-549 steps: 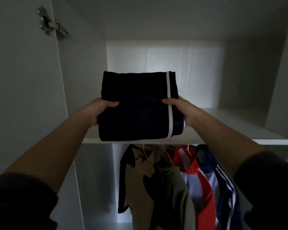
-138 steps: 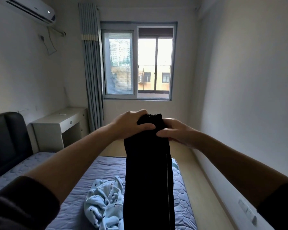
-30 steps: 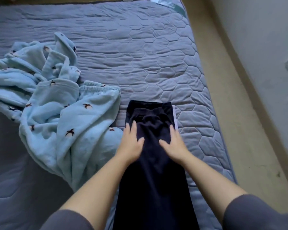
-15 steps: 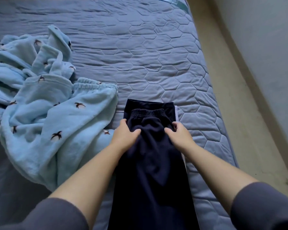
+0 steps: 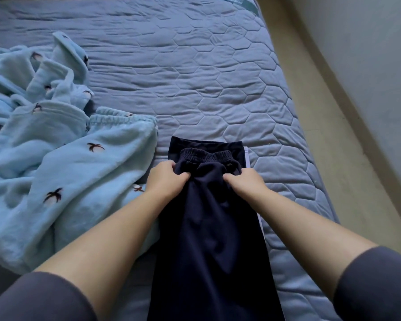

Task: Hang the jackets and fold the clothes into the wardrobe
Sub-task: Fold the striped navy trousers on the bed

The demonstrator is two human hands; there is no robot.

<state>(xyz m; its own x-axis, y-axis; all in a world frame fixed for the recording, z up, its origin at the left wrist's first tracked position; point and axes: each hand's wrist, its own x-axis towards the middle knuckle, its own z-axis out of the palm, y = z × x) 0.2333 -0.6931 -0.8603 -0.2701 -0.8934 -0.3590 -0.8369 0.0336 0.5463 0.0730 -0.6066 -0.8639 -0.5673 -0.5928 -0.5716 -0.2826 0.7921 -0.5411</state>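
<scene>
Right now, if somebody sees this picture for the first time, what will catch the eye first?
First, the dark navy trousers with an elastic waistband and a white side stripe, lying in the middle on the grey-blue quilted mattress, with the left hand and the right hand gripping the fabric just below the waistband. Next, the crumpled light blue fleece clothes with small dark bird prints, heaped to their left.

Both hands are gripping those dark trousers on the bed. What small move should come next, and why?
Probably lift the gripped end and fold it back toward the person. The left hand and right hand each pinch the dark trousers just below the waistband. The trousers lie long and flat along the mattress, so a fold to shorten them seems due.
</scene>
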